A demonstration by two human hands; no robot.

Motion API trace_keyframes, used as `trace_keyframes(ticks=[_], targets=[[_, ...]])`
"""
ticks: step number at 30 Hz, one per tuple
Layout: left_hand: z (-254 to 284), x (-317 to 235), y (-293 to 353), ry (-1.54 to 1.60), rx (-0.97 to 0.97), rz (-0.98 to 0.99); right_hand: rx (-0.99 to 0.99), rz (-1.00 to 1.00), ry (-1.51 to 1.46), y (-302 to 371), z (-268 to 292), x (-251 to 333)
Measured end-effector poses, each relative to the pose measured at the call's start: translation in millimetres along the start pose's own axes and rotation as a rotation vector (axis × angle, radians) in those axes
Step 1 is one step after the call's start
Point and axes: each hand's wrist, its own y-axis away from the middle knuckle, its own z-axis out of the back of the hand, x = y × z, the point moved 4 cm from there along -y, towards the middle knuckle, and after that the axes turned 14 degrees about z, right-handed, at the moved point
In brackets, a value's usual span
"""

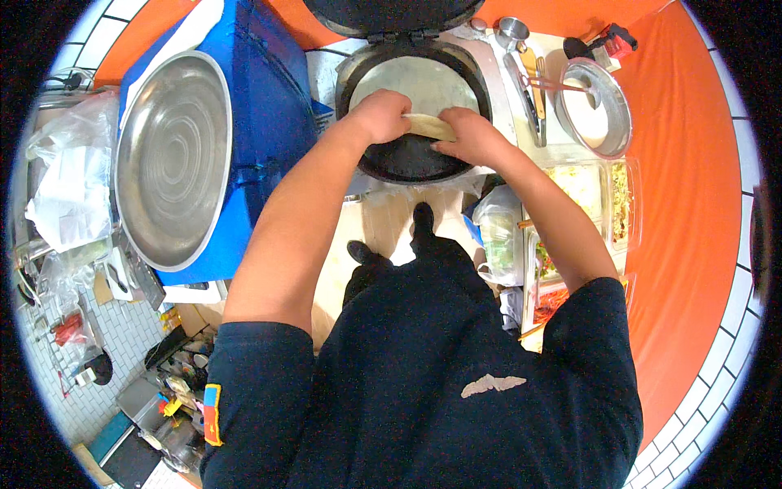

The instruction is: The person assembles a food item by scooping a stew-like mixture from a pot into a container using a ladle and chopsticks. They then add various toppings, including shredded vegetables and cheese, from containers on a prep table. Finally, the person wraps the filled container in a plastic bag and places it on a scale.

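Note:
A pale, thin crepe (415, 83) covers the far part of a round black griddle (411, 158) in front of me. Its near edge is lifted into a thick fold, leaving the dark plate bare on the near side. My left hand (381, 116) grips the left end of this fold, fingers closed. At the other end, my right hand (474, 137) pinches the fold between thumb and fingers. The griddle's black lid (395, 13) stands raised on its hinge behind. Whether anything lies inside the fold cannot be seen.
To the right stand a metal bowl (616, 138) of white batter with a ladle, several long utensils (533, 94), and clear containers (621, 200) of chopped food. On the left, a large round metal tray (175, 159) leans on a blue box (273, 98). A metal cup (511, 33) sits behind.

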Motion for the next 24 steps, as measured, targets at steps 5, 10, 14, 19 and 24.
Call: trace_keyframes(ticks=[5,10,14,19,24], targets=[[34.8,-4.4,-7.5,-0.022,0.011,-0.054,-0.15,-0.065,-0.06,0.5,22.6,-21.2],[135.3,-21.8,-1.7,0.015,-0.179,-0.13,-0.246,0.171,0.127,-57.4,119.8,6.6],[255.9,-19.7,43.4,0.185,-0.262,-0.079,-0.087,0.25,0.393,-123.8,224.7,101.3],[376.5,-3.8,209.7,0.324,-0.36,0.011,0.0,0.444,0.095,-180.8,271.6,272.2],[420.2,-21.7,293.5,0.447,-0.177,-0.055,-0.005,0.465,-0.035,-170.6,291.1,365.8]])
